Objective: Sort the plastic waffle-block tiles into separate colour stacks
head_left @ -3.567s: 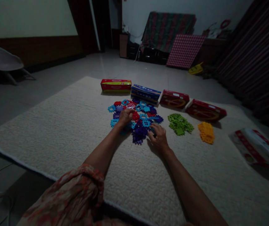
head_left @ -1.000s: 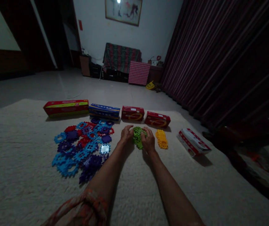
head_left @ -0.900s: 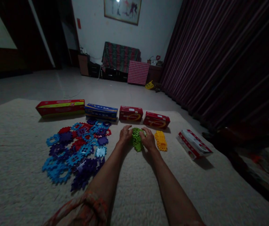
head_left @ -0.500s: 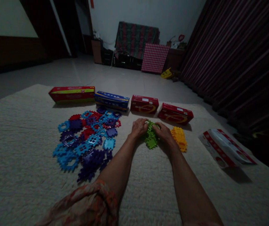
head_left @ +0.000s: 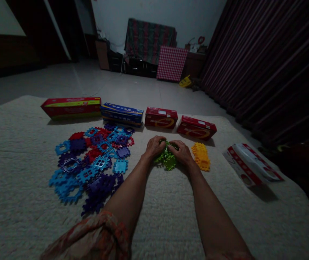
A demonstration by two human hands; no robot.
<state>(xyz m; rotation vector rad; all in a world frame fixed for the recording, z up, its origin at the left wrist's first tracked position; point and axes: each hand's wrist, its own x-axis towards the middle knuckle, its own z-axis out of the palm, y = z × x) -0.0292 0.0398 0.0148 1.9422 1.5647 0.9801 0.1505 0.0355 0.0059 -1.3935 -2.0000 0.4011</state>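
Observation:
Both of my hands are gathered around a cluster of green interlocking plastic tiles [head_left: 170, 162] with toothed edges, low over the mat. My left hand [head_left: 155, 146] curls its fingers over the tiles from the left. From the other side my right hand [head_left: 180, 151] grips them, thumb towards the middle. My fingers cover part of the green cluster. Just right of my right hand lies a row of yellow interlocking tiles [head_left: 201, 157]. To the left spreads a loose heap of blue, purple and red tiles [head_left: 96, 159], a light-blue square tile [head_left: 120, 166] at its near edge.
A long red and yellow box [head_left: 73, 107], a blue box [head_left: 122, 115] and two red boxes [head_left: 161, 118] [head_left: 197, 128] line the far side of the mat [head_left: 167, 216]. A white and red package [head_left: 251, 164] lies at the right. Dark curtains [head_left: 241, 65] hang beyond.
The view has swung slightly, shifting everything a little left. Between my hands the green tiles have turned and now spread out lower on the left; both hands keep hold of them.

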